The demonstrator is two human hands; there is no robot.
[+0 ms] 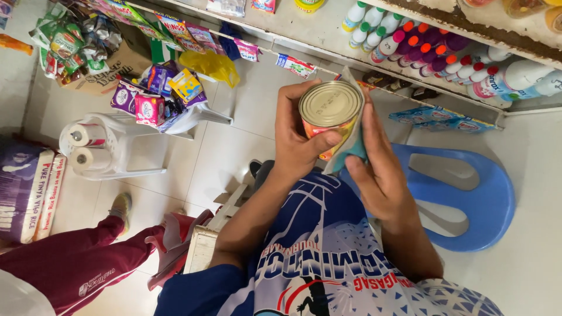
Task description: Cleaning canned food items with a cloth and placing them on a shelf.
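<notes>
My left hand (295, 140) grips a round tin can (331, 108) with a gold-coloured lid and a bright printed label, thumb across its side. My right hand (379, 167) presses a teal and grey cloth (351, 149) flat against the can's right side, fingers stretched out along it. Both hands are held up in front of my chest, above a tiled floor. The can's bottom is hidden behind my left hand and the cloth.
A blue plastic stool (480, 199) stands at the right. A white plastic chair (126, 137) at the left bears packets and paper rolls. Shelves (304, 35) with bottles (421, 50) run along the top. Another person's maroon-trousered leg (76, 257) is at the lower left, beside sacks (26, 193).
</notes>
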